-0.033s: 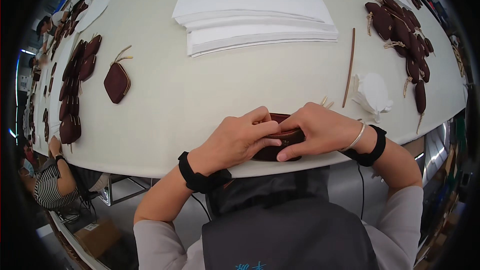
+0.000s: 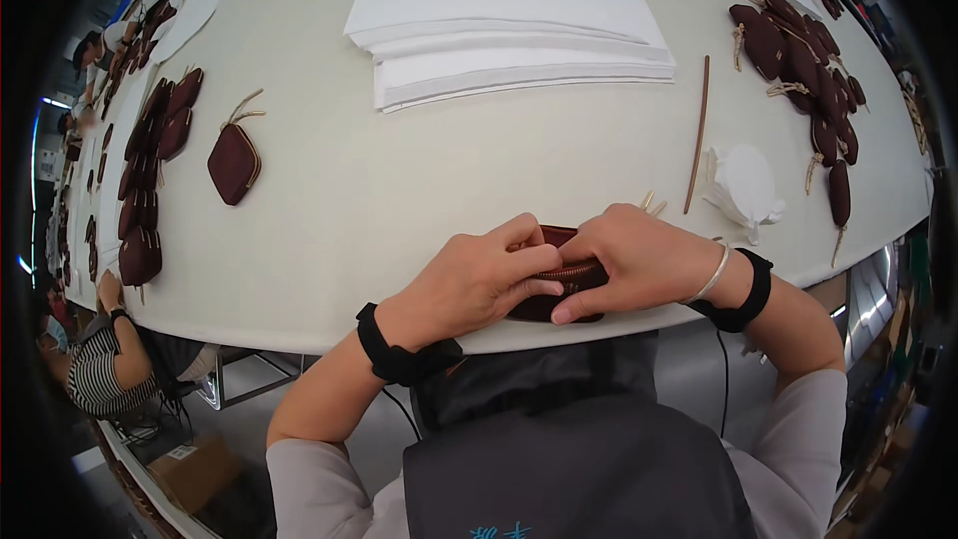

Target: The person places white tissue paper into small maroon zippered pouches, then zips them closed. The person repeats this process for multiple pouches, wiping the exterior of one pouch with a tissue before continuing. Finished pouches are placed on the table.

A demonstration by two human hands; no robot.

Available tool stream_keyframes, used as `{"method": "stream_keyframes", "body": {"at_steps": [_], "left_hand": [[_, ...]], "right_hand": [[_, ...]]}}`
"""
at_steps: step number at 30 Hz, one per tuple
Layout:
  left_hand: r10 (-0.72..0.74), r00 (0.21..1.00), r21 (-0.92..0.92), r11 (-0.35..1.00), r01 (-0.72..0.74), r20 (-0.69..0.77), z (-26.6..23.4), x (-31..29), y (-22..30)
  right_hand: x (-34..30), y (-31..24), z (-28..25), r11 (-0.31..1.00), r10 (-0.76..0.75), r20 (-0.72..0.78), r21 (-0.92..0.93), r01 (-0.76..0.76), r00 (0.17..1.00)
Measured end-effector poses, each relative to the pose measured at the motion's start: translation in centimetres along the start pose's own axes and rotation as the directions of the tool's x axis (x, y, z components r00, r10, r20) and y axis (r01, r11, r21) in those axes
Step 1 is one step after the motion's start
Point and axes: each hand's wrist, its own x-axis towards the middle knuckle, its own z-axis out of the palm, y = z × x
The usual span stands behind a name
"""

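Hardly anything has moved since the earlier frame: the left hand (image 2: 489,274) and its part of the work have shifted by a trace; the right hand (image 2: 624,255) looks unchanged.

Maroon pouch (image 2: 582,279): between the two hands, at the near edge of the table (image 2: 399,180), zip running along its upper side.

Left hand: fingers curled, nearly closed, thumb and fingers pinching the zip edge. Right hand: partly closed, thumb against the front face, fingers bent over the top; their tips are hidden, so exact contact there cannot be told.

Just beyond the right hand: two pale gold tips (image 2: 651,204). Farther out from it, a thin brown stick (image 2: 699,140); beside its wrist, a crumpled white wad (image 2: 742,186). Well to its right, a heap of maroon pouches (image 2: 803,70).

Beyond both hands: stacked white sheets (image 2: 509,0). Left of the left hand and farther out: a single diamond-shaped pouch (image 2: 234,166), then rows of similar pouches (image 2: 140,258).
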Motion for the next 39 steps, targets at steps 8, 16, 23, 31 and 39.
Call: {"method": "stream_keyframes", "body": {"at_steps": [8,16,23,31,39], "left_hand": [[0.104,0.990,-0.042,0.994,-0.101,0.096,2.3,-1.6,0.4],[-0.168,0.944,-0.654,0.754,-0.063,-0.285,2.4,-2.5,0.7],[-0.283,0.937,-0.923,0.374,-0.088,-0.204,4.9,-4.0,2.7],[-0.016,0.989,-0.870,0.477,-0.124,-0.150,4.6,-3.0,3.1],[0.011,0.998,-0.961,0.269,-0.064,-0.063,3.4,-1.6,2.6]], "right_hand": [[0.0,2.0,6.2,0.576,0.010,0.458,0.724,-0.379,0.889],[-2.3,0.2,8.8,0.167,-0.002,0.280,0.947,-0.276,0.960],[-3.1,-0.6,9.2,0.223,0.008,0.188,0.957,-0.185,0.982],[-3.5,-0.4,9.2,0.040,-0.058,0.186,0.982,-0.184,0.981],[-3.4,-0.4,9.1,-0.091,-0.080,0.141,0.985,-0.149,0.987]]}}
